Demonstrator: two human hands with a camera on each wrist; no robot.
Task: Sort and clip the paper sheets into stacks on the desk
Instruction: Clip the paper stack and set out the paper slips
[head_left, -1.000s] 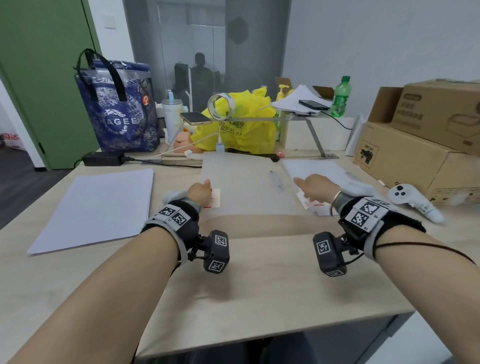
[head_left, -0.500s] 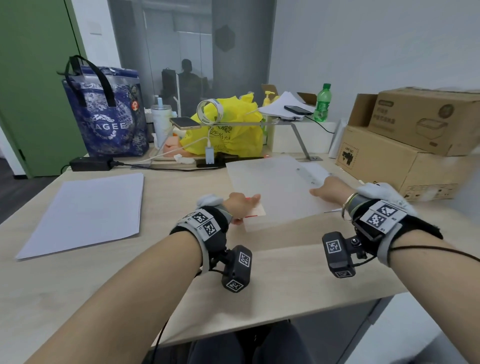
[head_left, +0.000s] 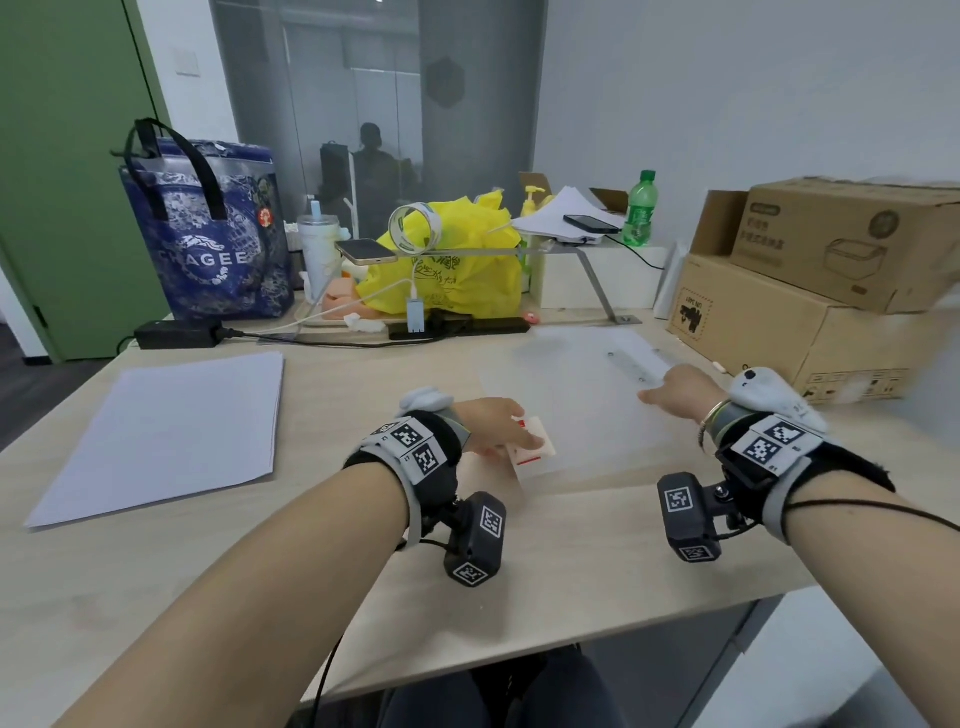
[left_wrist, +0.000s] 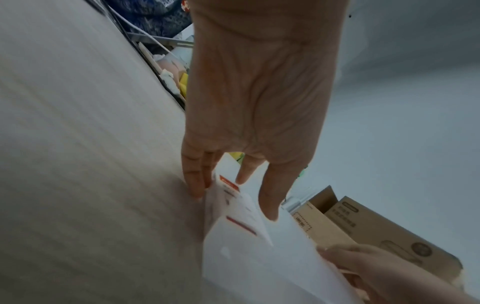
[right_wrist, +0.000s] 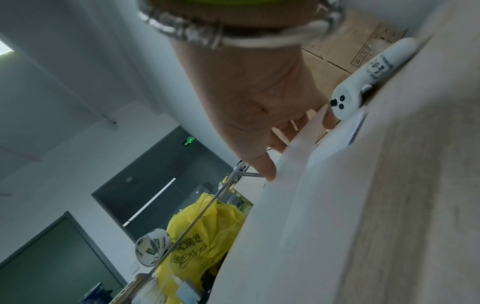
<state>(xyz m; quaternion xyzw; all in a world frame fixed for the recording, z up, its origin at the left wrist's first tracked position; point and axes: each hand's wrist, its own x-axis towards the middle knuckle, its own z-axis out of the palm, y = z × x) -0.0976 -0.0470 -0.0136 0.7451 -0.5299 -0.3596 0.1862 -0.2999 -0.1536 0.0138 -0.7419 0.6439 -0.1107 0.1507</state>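
Observation:
A translucent white folder (head_left: 582, 405) with a metal clip bar (head_left: 631, 364) lies tilted over the desk (head_left: 571, 561), right of centre. My left hand (head_left: 498, 426) pinches its near left corner, where a red and white label (head_left: 535, 447) shows. In the left wrist view the left hand (left_wrist: 233, 191) has fingers on one side of the folder (left_wrist: 259, 267) and the thumb on the other. My right hand (head_left: 670, 392) grips the folder's right edge. The right wrist view shows the right hand (right_wrist: 285, 148) with its thumb on top of the folder (right_wrist: 311, 205). A white paper stack (head_left: 171, 431) lies flat at the left.
Cardboard boxes (head_left: 805, 312) stand at the right edge, with a white controller (head_left: 769, 395) beside my right wrist. Along the back stand a blue tote bag (head_left: 208, 244), a yellow bag (head_left: 452, 270), a metal stand (head_left: 571, 254) and cables with a power adapter (head_left: 176, 332).
Both hands have carried the folder to the right across the desk, towards the cardboard boxes. The paper stack at the left has stayed put.

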